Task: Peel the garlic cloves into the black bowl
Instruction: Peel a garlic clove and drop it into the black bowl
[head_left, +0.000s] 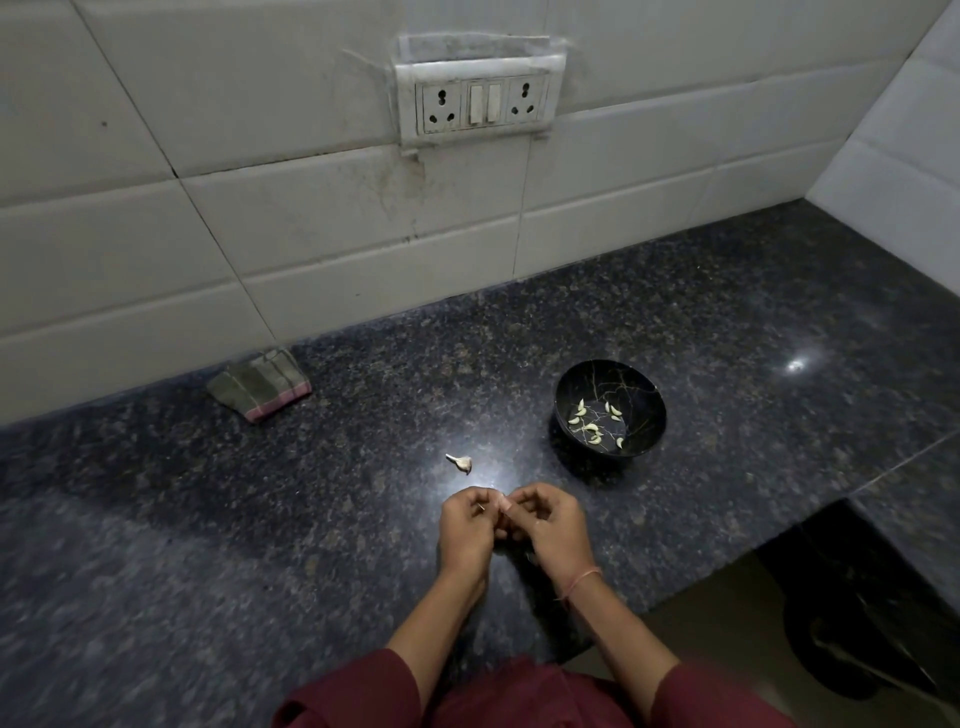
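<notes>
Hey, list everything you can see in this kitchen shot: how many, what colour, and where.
black bowl: one, black with thin pale veins, on the counter, right of centre.
peeled cloves: about ten, pale cream, inside the black bowl.
loose clove: one, whitish, skin on, on the counter left of the bowl.
held clove: one, pinkish, between both hands.
cloth: one, folded, grey-green with a pink edge, against the wall, left.
socket panel: one, white, on the tiled wall.
counter: one, dark speckled stone.
left hand: pinches the held clove.
right hand: pinches the held clove.
</notes>
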